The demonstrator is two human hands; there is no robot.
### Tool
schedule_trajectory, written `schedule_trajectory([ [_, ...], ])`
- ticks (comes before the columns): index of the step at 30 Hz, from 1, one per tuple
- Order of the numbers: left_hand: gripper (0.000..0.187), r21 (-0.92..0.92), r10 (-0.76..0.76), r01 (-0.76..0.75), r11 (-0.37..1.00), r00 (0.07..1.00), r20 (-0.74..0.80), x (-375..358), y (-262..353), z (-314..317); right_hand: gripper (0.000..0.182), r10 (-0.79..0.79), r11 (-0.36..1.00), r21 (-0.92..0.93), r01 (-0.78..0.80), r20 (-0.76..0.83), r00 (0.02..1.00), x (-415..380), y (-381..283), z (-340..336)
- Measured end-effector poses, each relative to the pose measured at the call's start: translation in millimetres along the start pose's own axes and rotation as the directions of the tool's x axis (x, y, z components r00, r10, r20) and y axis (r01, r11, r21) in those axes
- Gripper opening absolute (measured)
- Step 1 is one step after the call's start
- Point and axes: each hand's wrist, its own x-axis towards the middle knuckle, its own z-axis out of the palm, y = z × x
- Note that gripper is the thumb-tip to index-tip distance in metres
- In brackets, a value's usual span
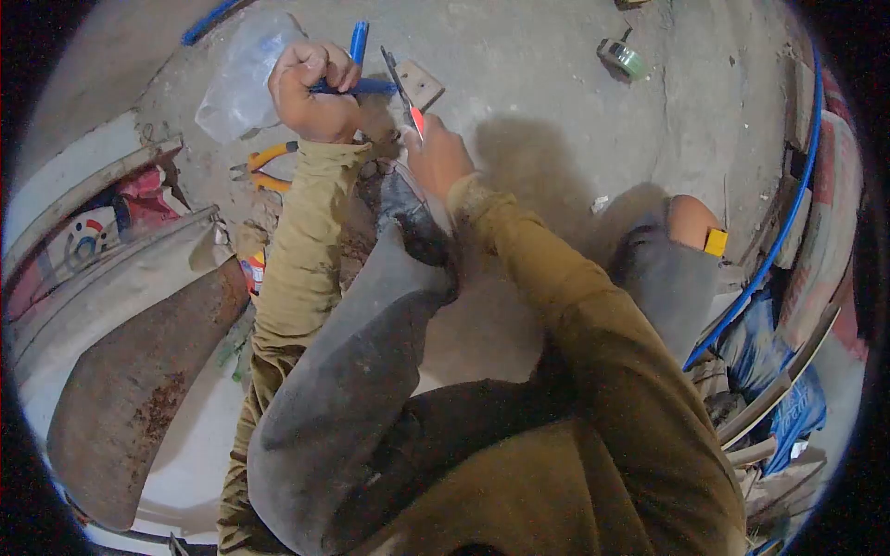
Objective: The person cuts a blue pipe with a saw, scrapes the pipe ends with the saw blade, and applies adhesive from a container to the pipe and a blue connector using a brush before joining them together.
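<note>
Blue conduit: short bent piece of blue tube (357,57), clenched in the left hand (311,91) above the concrete floor, one end sticking up past the knuckles, the other running right towards the tool tip.
Left hand: closed in a tight fist around the blue tube, thumb side up, olive sleeve down to the wrist.
Right hand: right hand (436,157) wrapped shut around the red-handled tool (404,93), a slim blade or screwdriver with its dark tip angled up-left, close to the tube end; whether touching, cannot tell.
Progress, as a judgement: tube held and tool brought to its end, so work on that end under way rather than finished; no cut-off scrap or fitted end visible, so most of the step seemingly left.
Switch box: small beige wall-box plate (422,83) flat on the floor just behind the tool, apart from both hands.
Plastic bag: clear plastic bag (243,79) on the floor just left of the left fist, contents not readable.
Pliers: orange-handled pliers (264,167) lying under the left forearm, untouched.
Tape roll: greenish roll of tape (623,57) well off to the upper right.
Long pipe: blue pipe (783,222) curving down the right edge beside stacked boards.
Knees: grey trouser knee (371,315) raised between the arms, crowding the space under the hands.
In the way: rusty metal sheet (139,380) and clutter at the left, well clear of the hands; nothing between tool and tube.
</note>
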Motion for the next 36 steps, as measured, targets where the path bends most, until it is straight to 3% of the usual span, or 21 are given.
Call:
schedule_trajectory([
  [2, 0.018, 0.037, 0.01, -0.01, 0.999, 1.0, 0.008, 2.0, -0.9, -3.2, 0.036, -0.03, 0.999, -0.045, 0.028, -0.031, 0.999, 3.9, 3.5, 3.0],
  [5, 0.018, 0.053, 0.014, -0.012, 0.999, 0.999, -0.03, 0.9, -1.9, 0.7, 0.037, 0.12, 0.991, -0.067, -0.119, 0.022, 0.993, -17.9, -12.5, -0.2],
  [9, 0.021, 0.13, 0.034, -0.022, 0.991, 0.995, -0.092, -7.7, -1.7, 16.9, 0.04, 0.091, 0.995, -0.042, -0.09, 0.018, 0.996, -2.4, -8.4, 0.4],
  [11, 0.021, 0.174, 0.027, -0.025, 0.984, 1.0, -0.008, -8.6, -1.1, 13.8, 0.041, 0.096, 0.995, -0.012, -0.095, 0.018, 0.995, -16.6, -14.5, 0.0],
  [14, 0.022, 0.144, -0.069, 0.051, 0.988, 0.99, 0.122, -4.4, 3.8, 0.6, 0.04, 0.005, 1.0, -0.005, -0.006, -0.104, 0.995, -10.8, -3.9, 9.0],
  [15, 0.023, 0.122, -0.102, 0.081, 0.989, 0.98, 0.172, -0.8, 6.3, -2.8, 0.04, 0.027, 1.0, -0.008, -0.028, -0.055, 0.998, -7.2, -4.6, 4.8],
  [17, 0.025, 0.1, -0.105, 0.088, 0.991, 0.977, 0.185, 2.1, 6.1, -4.3, 0.04, 0.079, 0.997, -0.005, -0.079, 0.038, 0.996, 0.4, -7.0, -4.7],
  [21, 0.027, 0.044, -0.117, 0.11, 0.993, 0.976, 0.186, 3.8, 4.0, -5.5, 0.037, 0.039, 0.997, -0.065, -0.039, -0.001, 0.999, -12.5, -8.4, 1.7],
  [24, 0.021, 0.052, -0.043, 0.035, 0.998, 0.984, 0.171, -0.1, 0.7, -1.1, 0.04, 0.034, 0.998, -0.047, -0.034, -0.003, 0.999, 3.0, -1.7, 3.6],
  [26, 0.023, 0.06, -0.079, 0.067, 0.996, 0.971, 0.228, 1.5, 3.2, -4.0, 0.04, 0.017, 0.995, -0.096, -0.023, -0.059, 0.998, -8.8, -8.5, 2.9],
  [29, 0.023, 0.077, -0.149, 0.131, 0.988, 0.939, 0.309, -0.1, 2.7, -11.2, 0.041, 0.092, 0.996, 0.007, -0.092, 0.005, 0.996, -16.8, -16.1, -1.4],
  [33, 0.021, 0.085, -0.179, 0.158, 0.984, 0.891, 0.418, 1.7, 8.8, -16.3, 0.04, 0.034, 0.999, -0.02, -0.033, 0.05, 0.998, 7.5, 11.6, 5.3],
  [36, 0.016, 0.019, -0.187, 0.191, 0.981, 0.93, 0.317, 1.6, 7.8, -10.2, 0.04, 0.063, 0.997, -0.038, -0.062, 0.045, 0.997, -11.5, -6.9, -1.1],
])
